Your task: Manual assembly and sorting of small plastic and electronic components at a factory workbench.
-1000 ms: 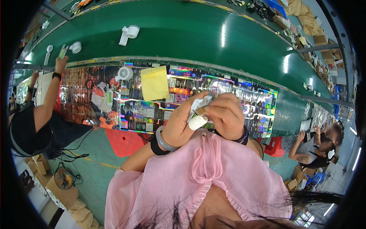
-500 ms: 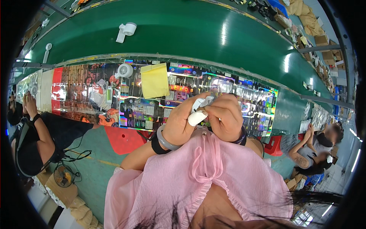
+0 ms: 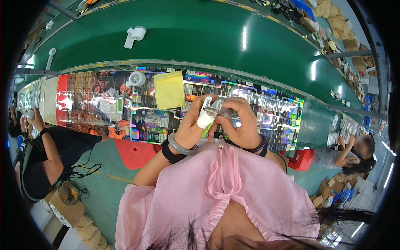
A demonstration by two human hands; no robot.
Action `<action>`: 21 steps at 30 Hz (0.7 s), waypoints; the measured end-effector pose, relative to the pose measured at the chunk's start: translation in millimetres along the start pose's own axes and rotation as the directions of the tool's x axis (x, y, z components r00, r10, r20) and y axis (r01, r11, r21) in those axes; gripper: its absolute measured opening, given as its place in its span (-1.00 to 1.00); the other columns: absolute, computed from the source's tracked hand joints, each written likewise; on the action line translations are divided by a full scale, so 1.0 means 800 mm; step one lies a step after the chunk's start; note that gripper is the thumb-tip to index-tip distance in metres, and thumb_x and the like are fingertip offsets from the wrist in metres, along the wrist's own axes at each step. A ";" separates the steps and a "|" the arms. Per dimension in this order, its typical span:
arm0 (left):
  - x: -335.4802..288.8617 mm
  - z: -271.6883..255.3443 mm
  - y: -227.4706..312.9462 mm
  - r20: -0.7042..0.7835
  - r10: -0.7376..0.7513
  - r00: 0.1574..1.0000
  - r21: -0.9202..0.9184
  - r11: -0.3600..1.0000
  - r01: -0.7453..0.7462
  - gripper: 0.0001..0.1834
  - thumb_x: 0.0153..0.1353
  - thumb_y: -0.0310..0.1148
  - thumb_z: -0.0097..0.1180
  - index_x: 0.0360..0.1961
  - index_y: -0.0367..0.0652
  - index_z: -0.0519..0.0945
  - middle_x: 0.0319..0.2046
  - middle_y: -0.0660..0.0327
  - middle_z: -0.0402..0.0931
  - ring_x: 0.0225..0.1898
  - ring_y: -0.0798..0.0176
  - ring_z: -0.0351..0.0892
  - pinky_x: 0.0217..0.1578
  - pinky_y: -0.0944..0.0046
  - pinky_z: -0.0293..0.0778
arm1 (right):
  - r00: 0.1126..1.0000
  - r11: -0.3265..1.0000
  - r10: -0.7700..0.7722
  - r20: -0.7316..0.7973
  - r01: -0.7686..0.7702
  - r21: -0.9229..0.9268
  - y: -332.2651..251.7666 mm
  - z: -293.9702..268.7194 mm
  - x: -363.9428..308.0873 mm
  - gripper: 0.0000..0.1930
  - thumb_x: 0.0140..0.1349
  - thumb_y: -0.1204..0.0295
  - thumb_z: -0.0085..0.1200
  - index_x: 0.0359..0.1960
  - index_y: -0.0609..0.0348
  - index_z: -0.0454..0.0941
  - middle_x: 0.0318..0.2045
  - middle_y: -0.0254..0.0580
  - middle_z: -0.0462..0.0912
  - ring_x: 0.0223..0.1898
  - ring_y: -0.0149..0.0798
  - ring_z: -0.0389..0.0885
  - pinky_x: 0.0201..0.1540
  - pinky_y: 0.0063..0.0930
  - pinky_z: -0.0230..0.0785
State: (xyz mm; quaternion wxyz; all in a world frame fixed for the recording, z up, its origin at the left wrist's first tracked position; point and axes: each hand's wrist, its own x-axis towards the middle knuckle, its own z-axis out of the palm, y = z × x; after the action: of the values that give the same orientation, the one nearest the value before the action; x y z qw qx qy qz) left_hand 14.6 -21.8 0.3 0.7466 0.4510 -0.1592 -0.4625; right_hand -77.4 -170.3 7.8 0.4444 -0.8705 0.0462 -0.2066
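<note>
In front of my chest, my left hand is closed around a white plastic housing, holding it upright. A bright green piece shows below it, under my fingers. My right hand curls in from the other side, thumb and fingers closed on a greyish, shiny part beside the housing. My fingers hide much of both pieces, and whether they are joined I cannot tell. Beyond my hands, a yellow sheet of paper and a white handheld fan lie on the worktable.
Shiny printed sheets cover the worktable. A green conveyor belt runs behind it, carrying another white handheld fan. Red stools stand below the table edge. A person in black works at left; another person sits at right.
My hands have moved slightly apart and turned, tilting the white housing more upright. The green piece and greyish part now show. Both people nearby have shifted their arms.
</note>
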 end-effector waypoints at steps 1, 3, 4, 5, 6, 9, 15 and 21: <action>0.002 -0.001 0.001 -0.027 -0.006 1.000 0.016 1.000 0.006 -0.57 0.39 -0.26 -0.12 0.18 -0.28 0.28 -0.43 0.20 0.45 -0.56 0.38 0.46 -0.57 0.38 0.47 | 0.999 0.999 -0.004 -0.034 0.005 0.038 0.004 0.001 0.003 -0.63 0.05 0.53 0.23 -0.07 0.18 0.46 -0.15 -0.08 0.53 -0.06 -0.05 0.49 0.03 -0.28 0.29; 0.004 -0.007 -0.005 -0.016 -0.003 1.000 0.016 1.000 0.004 -0.60 0.37 -0.29 -0.09 0.15 -0.28 0.30 -0.40 0.18 0.48 -0.53 0.36 0.49 -0.51 0.36 0.49 | 1.000 0.995 0.030 0.004 -0.030 0.091 0.024 -0.002 0.003 -0.48 0.18 0.37 0.17 0.15 0.22 0.30 0.13 0.04 0.35 0.17 -0.07 0.33 0.24 -0.27 0.13; 0.006 -0.011 -0.009 -0.009 -0.003 1.000 0.014 1.000 0.003 -0.63 0.36 -0.33 -0.06 0.12 -0.28 0.33 -0.37 0.16 0.50 -0.50 0.35 0.51 -0.45 0.34 0.51 | 1.000 0.995 0.028 0.001 -0.028 0.091 0.035 0.003 0.003 -0.48 0.18 0.37 0.17 0.15 0.22 0.30 0.13 0.04 0.35 0.17 -0.07 0.33 0.24 -0.27 0.13; 0.008 -0.012 -0.011 -0.006 -0.002 1.000 0.017 1.000 0.002 -0.63 0.36 -0.33 -0.06 0.12 -0.28 0.33 -0.37 0.16 0.50 -0.50 0.35 0.51 -0.45 0.34 0.51 | 0.973 0.884 0.209 0.096 -0.230 0.407 0.044 0.006 0.001 -0.42 0.22 0.27 0.14 0.21 0.22 0.23 0.14 0.00 0.35 0.17 -0.10 0.33 0.26 -0.26 0.10; 0.010 -0.013 -0.013 0.026 0.027 0.999 -0.045 0.999 -0.026 -0.63 0.34 -0.36 -0.02 0.12 -0.25 0.33 -0.31 0.17 0.51 -0.44 0.37 0.52 -0.40 0.37 0.52 | 0.909 0.638 0.337 0.244 -0.411 0.651 0.056 0.011 -0.001 -0.35 0.25 0.18 0.11 0.28 0.23 0.17 0.15 -0.03 0.34 0.17 -0.12 0.33 0.27 -0.24 0.07; 0.017 -0.022 -0.019 0.052 0.014 0.999 -0.075 0.997 -0.010 -0.64 0.32 -0.40 0.03 0.11 -0.22 0.35 -0.23 0.16 0.52 -0.34 0.38 0.55 -0.33 0.40 0.51 | 0.811 0.381 0.317 0.492 -0.584 0.717 0.078 0.011 -0.008 -0.18 0.24 0.04 0.08 0.37 0.20 -0.03 0.19 -0.06 0.28 0.11 -0.20 0.38 0.15 -0.26 0.30; 0.034 -0.050 -0.010 -0.152 -0.032 0.988 0.384 0.919 0.089 -0.69 0.20 -0.40 0.19 -0.08 -0.32 0.50 -0.28 0.21 0.57 -0.32 0.43 0.58 -0.29 0.42 0.51 | 0.820 0.411 0.337 0.462 -0.570 0.711 0.092 0.021 0.003 -0.23 0.20 0.38 0.18 0.37 0.10 -0.03 0.14 -0.05 0.30 0.09 -0.16 0.45 -0.04 -0.23 0.53; 0.071 -0.088 -0.029 -0.172 -0.039 0.984 0.394 0.913 0.105 -0.73 0.18 -0.43 0.16 -0.10 -0.30 0.52 -0.42 0.25 0.57 -0.41 0.45 0.58 -0.42 0.44 0.48 | 0.791 0.548 0.470 0.391 -0.609 0.573 0.126 0.037 0.033 -0.28 0.15 0.46 0.24 0.30 0.12 0.09 0.06 -0.11 0.38 -0.12 -0.29 0.59 -0.22 -0.49 0.55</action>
State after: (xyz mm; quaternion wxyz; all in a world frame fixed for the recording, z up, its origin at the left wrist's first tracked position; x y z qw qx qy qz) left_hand 78.0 -35.9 -67.0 0.6310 0.6358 -0.1731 -0.4094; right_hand -31.2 -215.4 -79.0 0.7716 -0.6061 0.1916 0.0235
